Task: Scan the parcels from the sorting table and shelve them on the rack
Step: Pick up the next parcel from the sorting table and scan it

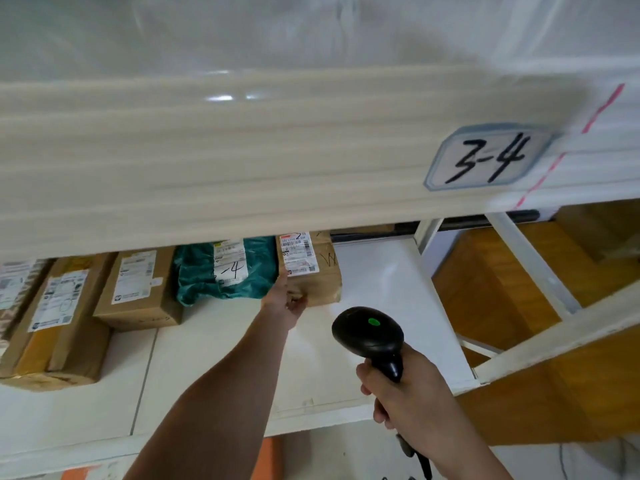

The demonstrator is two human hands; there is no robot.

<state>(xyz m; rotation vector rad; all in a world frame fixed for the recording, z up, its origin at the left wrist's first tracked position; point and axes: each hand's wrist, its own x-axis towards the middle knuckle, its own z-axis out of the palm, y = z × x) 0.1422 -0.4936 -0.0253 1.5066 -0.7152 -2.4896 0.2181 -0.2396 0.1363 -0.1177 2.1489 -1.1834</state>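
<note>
A brown cardboard parcel (320, 271) with a white shipping label stands on the white rack shelf (214, 362), rightmost in a row. My left hand (285, 299) reaches in and grips its lower left corner, thumb up along the left edge. My right hand (412, 386) holds a black barcode scanner (370, 336) by its handle, green light lit, head pointing toward the parcel, a little in front of it. Left of the parcel lie a green plastic mailer (221, 271) marked "-4" and a brown box (138, 289).
A larger taped box (55, 323) sits at the shelf's left end. The shelf above (242, 161) overhangs closely and carries a label (488, 157) reading "3-4". White rack struts (533, 265) stand at right over a wooden floor (491, 282). Bare shelf surface lies right of the parcel.
</note>
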